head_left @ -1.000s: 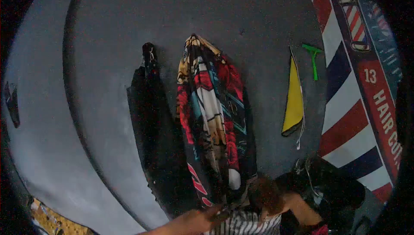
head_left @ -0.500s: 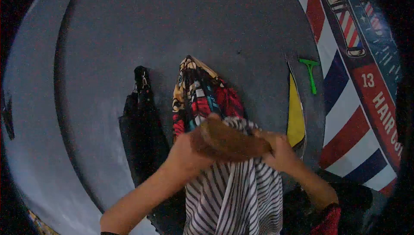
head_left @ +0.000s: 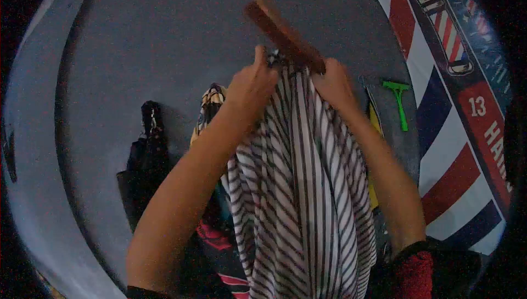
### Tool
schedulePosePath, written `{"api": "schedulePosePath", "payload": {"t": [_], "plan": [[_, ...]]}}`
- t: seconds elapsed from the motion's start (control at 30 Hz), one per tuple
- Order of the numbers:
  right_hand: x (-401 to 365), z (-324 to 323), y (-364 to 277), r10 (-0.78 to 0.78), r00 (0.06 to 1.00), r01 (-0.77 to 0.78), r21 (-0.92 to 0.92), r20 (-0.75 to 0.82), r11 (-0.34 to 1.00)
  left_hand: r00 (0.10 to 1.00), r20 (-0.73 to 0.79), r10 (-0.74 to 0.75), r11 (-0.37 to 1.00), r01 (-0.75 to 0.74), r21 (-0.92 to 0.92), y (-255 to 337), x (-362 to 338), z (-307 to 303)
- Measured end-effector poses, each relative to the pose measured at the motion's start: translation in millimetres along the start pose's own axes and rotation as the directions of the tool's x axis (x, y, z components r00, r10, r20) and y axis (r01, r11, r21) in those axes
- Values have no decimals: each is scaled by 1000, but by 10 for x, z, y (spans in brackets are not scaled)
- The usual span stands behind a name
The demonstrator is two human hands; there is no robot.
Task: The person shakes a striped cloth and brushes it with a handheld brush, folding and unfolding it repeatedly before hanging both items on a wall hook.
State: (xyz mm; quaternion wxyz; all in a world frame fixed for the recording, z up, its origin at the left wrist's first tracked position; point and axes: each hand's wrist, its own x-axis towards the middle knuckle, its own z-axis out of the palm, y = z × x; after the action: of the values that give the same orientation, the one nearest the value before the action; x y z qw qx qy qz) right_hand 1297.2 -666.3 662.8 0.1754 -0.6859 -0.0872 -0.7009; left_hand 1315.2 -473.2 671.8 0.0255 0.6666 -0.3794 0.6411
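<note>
A black-and-white striped cape (head_left: 307,189) hangs down in long folds in front of me, gathered to a narrow top. My left hand (head_left: 250,90) is closed on that gathered top from the left side, one finger pointing up. In my right hand (head_left: 335,85), fingers wrapped round its lower end, is a brown brush (head_left: 285,35), tilted up and to the left across the cape's top. Motion blurs the brush somewhat. Behind my left forearm, a colourful patterned cape (head_left: 211,98) is mostly hidden by the striped one.
On the grey wall (head_left: 181,24), black cloth (head_left: 148,145) hangs at the left. To the right hang a yellow item (head_left: 374,118), partly behind my forearm, and a green squeegee-shaped tool (head_left: 401,104). A barber-pole striped banner (head_left: 450,134) borders the right side.
Both hands have moved up, raising the striped cape over the patterned one. The brush went from lying level between my hands to slanting upward in the right hand.
</note>
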Motion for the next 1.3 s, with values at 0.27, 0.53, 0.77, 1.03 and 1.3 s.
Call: {"api": "schedulePosePath", "payload": {"t": [0.27,0.53,0.77,1.03,1.3], "plan": [[243,403,433,-18,1000,15,-159,-15,987,991,-137,1,998,-10,-70,-159,287,724],[255,807,682,159,965,-150,61,-208,987,948,-277,-155,987,158,-14,-162,283,989],[176,729,685,39,989,-46,-47,-143,998,911,-356,-207,977,209,-32,-1,267,1048],[-104,546,684,106,992,-101,-85,61,991,904,-187,-384,923,369,-110,354,162,1147],[-490,598,806,21,977,-41,92,211,995,875,32,-484,806,459,-373,649,-205,1063]]}}
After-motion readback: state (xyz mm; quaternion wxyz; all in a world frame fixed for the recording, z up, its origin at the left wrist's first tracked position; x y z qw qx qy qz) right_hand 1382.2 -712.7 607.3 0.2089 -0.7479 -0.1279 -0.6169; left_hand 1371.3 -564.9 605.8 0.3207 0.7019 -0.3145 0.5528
